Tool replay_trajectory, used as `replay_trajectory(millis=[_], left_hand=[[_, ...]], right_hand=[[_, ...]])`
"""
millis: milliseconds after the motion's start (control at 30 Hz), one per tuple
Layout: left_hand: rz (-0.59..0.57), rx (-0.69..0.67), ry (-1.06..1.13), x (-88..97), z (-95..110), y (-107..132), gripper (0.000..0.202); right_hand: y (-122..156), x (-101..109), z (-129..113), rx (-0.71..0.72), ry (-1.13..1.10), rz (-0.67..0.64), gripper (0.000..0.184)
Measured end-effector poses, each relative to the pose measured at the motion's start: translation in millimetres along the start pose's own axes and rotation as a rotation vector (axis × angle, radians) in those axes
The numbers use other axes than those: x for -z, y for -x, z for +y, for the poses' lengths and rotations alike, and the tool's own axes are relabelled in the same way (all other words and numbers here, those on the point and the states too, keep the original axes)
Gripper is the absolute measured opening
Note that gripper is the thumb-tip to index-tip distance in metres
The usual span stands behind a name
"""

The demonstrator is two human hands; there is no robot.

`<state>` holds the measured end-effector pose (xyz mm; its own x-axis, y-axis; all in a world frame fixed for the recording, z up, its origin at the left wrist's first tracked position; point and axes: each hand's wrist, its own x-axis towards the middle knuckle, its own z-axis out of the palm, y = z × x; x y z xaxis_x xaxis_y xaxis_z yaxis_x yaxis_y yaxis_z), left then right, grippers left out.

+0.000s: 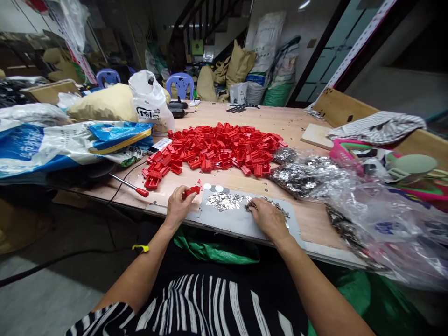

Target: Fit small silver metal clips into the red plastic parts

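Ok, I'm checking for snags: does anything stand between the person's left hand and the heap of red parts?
Nothing visible does: only a strip of tabletop separates the left hand, holding a red part, from the heap of red parts. The red-tipped rod lies to the left.

A black top (210, 303) is worn, marked with white stripes of uneven width and ragged edge. Across the front, the stripes are set lengthwise. The left sleeve (107, 319) is cut short and is patterned in the same black and white.
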<state>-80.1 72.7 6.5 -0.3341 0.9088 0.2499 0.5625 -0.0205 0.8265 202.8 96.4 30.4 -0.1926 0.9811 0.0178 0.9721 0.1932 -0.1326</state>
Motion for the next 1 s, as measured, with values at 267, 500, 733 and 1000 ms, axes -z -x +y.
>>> replay_trajectory(millis=[267, 500, 733, 1000], left_hand=[[-0.269, 0.226, 0.592, -4.3, 27.1, 34.6, 0.025], [-0.395, 0.275, 0.654, -8.5, 34.6, 52.4, 0.024], [-0.408, 0.243, 0.633, -13.1, 40.5, 59.8, 0.025], [-0.352, 0.235, 0.675, -17.6, 42.4, 67.3, 0.046]], right_hand=[[4.2, 8.9, 4.2, -0.025, -0.099, -0.073, 0.017], [8.3, 11.1, 8.0, -0.07, -0.105, -0.017, 0.014], [3.0, 4.9, 4.3, 0.008, -0.127, 0.055, 0.018], [-5.0, -0.4, 2.3, 0.068, -0.066, 0.064, 0.014]])
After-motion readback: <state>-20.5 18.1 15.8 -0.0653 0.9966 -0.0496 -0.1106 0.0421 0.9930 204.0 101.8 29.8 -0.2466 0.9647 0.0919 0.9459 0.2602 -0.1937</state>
